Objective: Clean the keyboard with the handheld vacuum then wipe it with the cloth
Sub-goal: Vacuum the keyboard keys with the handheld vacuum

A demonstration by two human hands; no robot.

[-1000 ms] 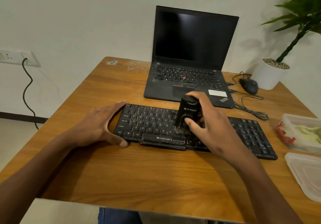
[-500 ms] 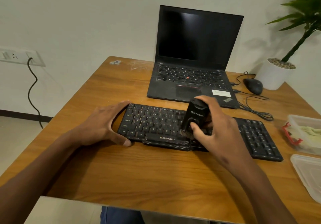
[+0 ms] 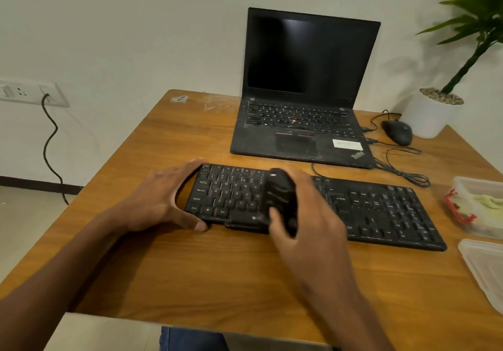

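Bare desk (image 3: pixel 245 277) lies open in front of the keyboard (image 3: pixel 381 212) and off its left end, while the open laptop (image 3: pixel 299 133) crowds close behind, mouse cable (image 3: pixel 402 171) loops far-right, and two plastic containers (image 3: pixel 479 206) block the right edge.

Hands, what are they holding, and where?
The right hand grips the handheld vacuum around its body. The left hand clasps the keyboard at its left end.
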